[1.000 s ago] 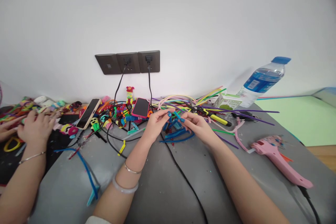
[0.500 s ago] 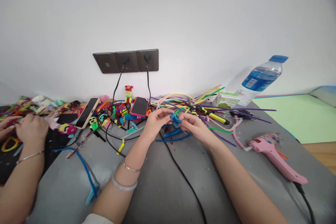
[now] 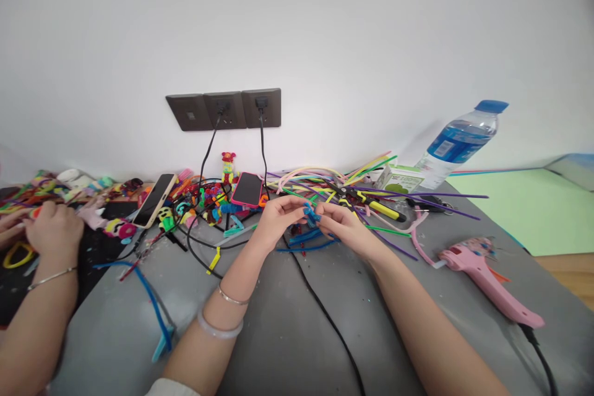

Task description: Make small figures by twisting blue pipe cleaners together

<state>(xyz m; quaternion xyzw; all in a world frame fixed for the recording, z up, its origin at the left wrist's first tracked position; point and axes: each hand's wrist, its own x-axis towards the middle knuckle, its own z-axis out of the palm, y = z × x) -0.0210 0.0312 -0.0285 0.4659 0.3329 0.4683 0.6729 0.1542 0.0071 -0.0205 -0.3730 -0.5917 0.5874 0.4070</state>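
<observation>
A small bent piece of blue pipe cleaner (image 3: 310, 214) is pinched between both hands above the grey table. My left hand (image 3: 278, 220) grips it from the left with thumb and fingertips. From the right, my right hand (image 3: 342, 227) closes on it too; its nails are blue like the piece, so the exact shape is hard to make out. Just below the hands lie more blue pipe cleaners (image 3: 309, 245). Behind them, pliers with yellow-and-black handles (image 3: 383, 207) rest on a heap of coloured pipe cleaners (image 3: 320, 176).
At right sit a pink glue gun (image 3: 487, 281), a tilted water bottle (image 3: 461, 143) and a small green-white box (image 3: 400, 178). A black cable (image 3: 325, 309) crosses the table. Two phones lie at left, among small figures; another person's hand (image 3: 54, 232) works at far left.
My fingers have shifted slightly around the blue piece, which sits at a somewhat different angle. The other person's hands at far left have moved a little.
</observation>
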